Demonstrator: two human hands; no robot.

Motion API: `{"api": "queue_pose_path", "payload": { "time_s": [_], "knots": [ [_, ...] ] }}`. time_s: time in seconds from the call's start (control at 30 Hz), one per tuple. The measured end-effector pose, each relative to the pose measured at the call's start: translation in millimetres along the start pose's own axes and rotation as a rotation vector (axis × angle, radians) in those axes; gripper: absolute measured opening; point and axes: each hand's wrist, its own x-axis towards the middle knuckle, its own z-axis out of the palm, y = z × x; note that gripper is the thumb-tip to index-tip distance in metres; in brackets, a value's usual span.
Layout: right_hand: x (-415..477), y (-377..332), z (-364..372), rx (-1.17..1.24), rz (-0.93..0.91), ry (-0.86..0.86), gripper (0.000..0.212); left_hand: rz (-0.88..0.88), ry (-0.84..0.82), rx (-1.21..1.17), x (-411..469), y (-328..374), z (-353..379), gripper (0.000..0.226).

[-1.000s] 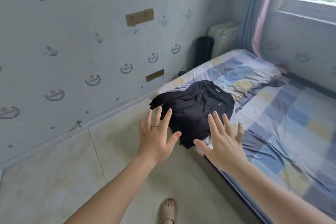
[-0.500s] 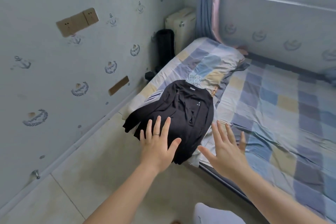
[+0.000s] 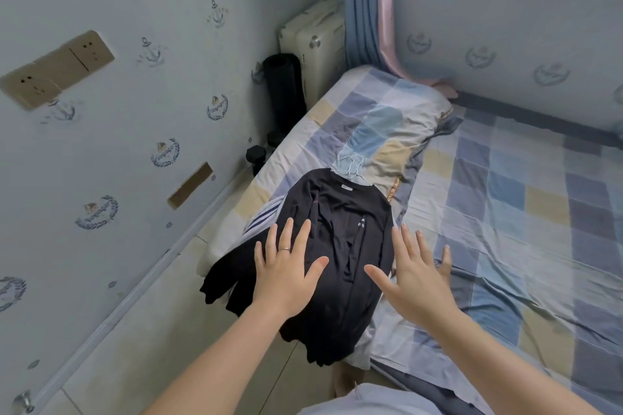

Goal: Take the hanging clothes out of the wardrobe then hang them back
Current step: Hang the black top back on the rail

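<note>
A black long-sleeved top [image 3: 340, 239] lies on the near corner of the bed [image 3: 526, 212], its hem and one sleeve drooping over the edge. Thin wire hangers [image 3: 352, 165] poke out at its collar. A striped garment [image 3: 263, 219] shows beneath its left side. My left hand [image 3: 286, 269] is spread flat with straight fingers over the top's left part, a ring on one finger. My right hand [image 3: 413, 274] is spread open just right of the top, above the sheet. Neither hand holds anything. No wardrobe is in view.
The bed carries a checked blue, yellow and grey sheet and a pillow [image 3: 391, 125]. A wall with sockets [image 3: 57, 67] runs along the left. A black roll [image 3: 283, 91] and a cream suitcase [image 3: 313, 44] stand in the corner by the curtain [image 3: 367, 3]. Tiled floor [image 3: 135, 340] lies at left.
I have come closer to the bed and the view has turned right. Both open hands have moved forward to the black top, the left one now over it.
</note>
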Motion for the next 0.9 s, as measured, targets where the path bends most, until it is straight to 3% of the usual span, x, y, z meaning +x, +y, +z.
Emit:
{"api": "queue_pose_path", "payload": {
  "time_s": [0.53, 0.9],
  "knots": [
    [183, 12, 33, -0.018, 0.159, -0.157, 0.097, 0.122, -0.291, 0.056, 236, -10, 30, 0.071],
    [339, 31, 174, -0.003, 0.389, -0.316, 0.097, 0.193, -0.478, 0.147, 419, -66, 173, 0.069]
  ]
}}
